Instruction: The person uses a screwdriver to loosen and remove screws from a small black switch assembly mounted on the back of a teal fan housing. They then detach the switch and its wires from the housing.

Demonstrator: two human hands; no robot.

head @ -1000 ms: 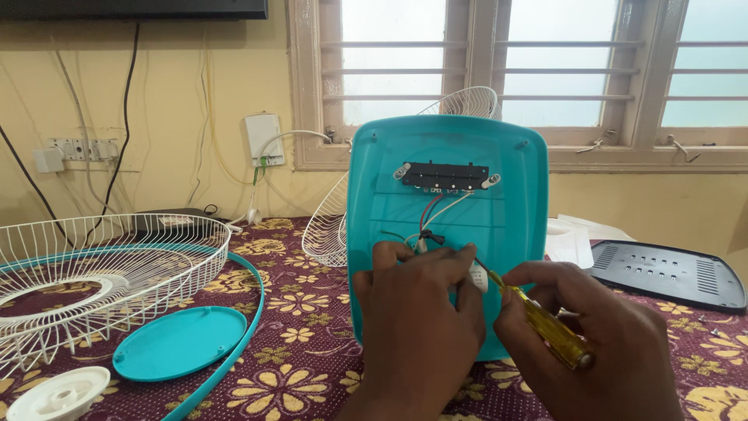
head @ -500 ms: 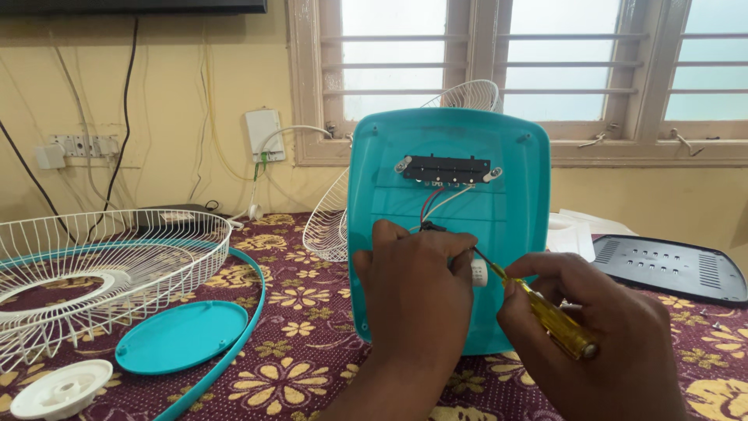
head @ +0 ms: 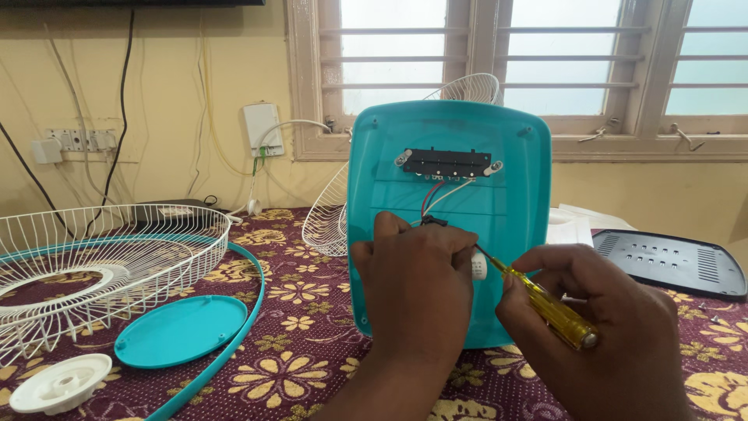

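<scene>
Your left hand [head: 417, 292] sits at the centre of the frame, fingers curled closed against the upright teal plastic fan base panel [head: 448, 210]. It covers the spot where the red, black and white wires [head: 438, 199] come down from the black terminal strip [head: 447, 162] near the panel's top. You cannot tell from here exactly what those fingers pinch. A small white plastic part [head: 478, 267] shows just at the right edge of that hand.

Your right hand [head: 600, 327], lower right, is wrapped shut around the yellow translucent handle of a screwdriver [head: 538, 300]. Its dark shaft slants up and left, with the tip meeting the panel just beside your left hand.

The panel stands on a maroon cloth with cream flower print [head: 296, 359].

On the left of the frame lies a white wire fan guard with a teal rim [head: 101, 257]. A round teal plastic cap [head: 181, 329] rests near it, and a white round plastic piece [head: 58, 383] lies in the lower left corner. Another white wire guard [head: 331, 214] leans behind the panel. At the right edge lies a dark grey vented plastic cover [head: 670, 261], well apart from your hands.
</scene>
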